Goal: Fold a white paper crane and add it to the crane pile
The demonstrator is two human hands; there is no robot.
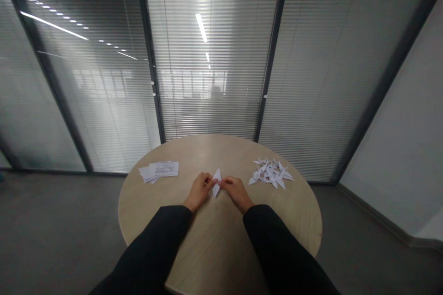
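A small folded white paper piece, pointed at both ends, stands just above the round wooden table. My left hand pinches its left side and my right hand pinches its right side, fingers closed on it. Both arms wear black sleeves. To the right lies a pile of several finished folded paper shapes. A small stack of flat paper sheets lies to the left.
Glass partition walls with horizontal blinds and dark frames stand right behind the table. Grey floor surrounds the table, and a white wall runs along the right.
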